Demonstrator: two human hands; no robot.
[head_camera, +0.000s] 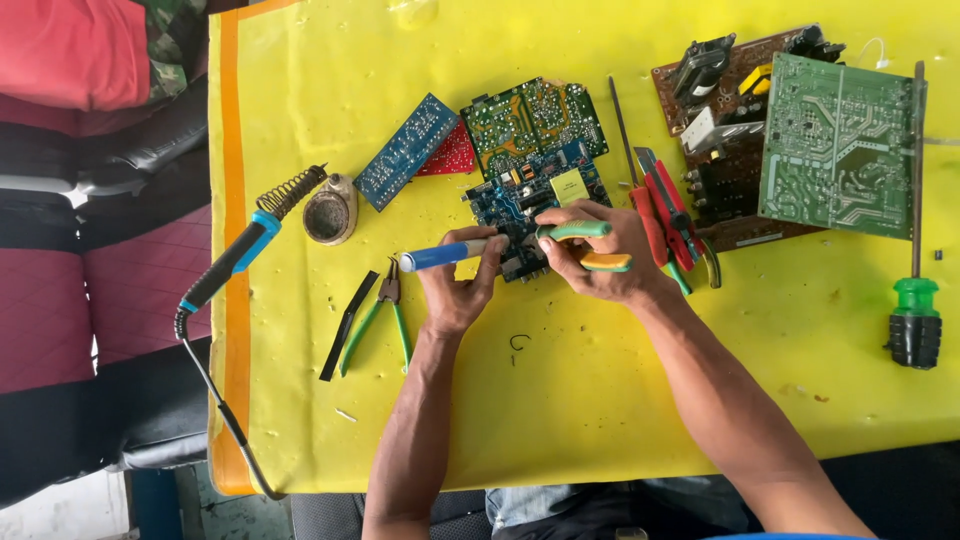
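Mid-work on the blue circuit board (525, 205), by the look of it, with nothing set down or finished. Left hand (455, 290) clenched around a blue-handled tool (445, 255), probably a desoldering pump or iron, tip aimed across at the board's near edge. Right hand (600, 260) closed on the green-handled pliers (580, 232), jaws reaching toward that same spot just beyond the left fingertips; whether anything sits pinched in the jaws, impossible to tell. Board lying flat on the yellow table (600, 400), directly under and just past both grips, partly hidden by the knuckles. Judged from this: one component being worked loose or seated, not yet free. Left of the left grip, small green-handled cutters (385, 315) lying unused, and further out a soldering iron (235, 260) parked in its coil stand. Right of the right grip, red-handled pliers (668, 215); well beyond them a large green board (835, 145) and a green screwdriver (915, 320).
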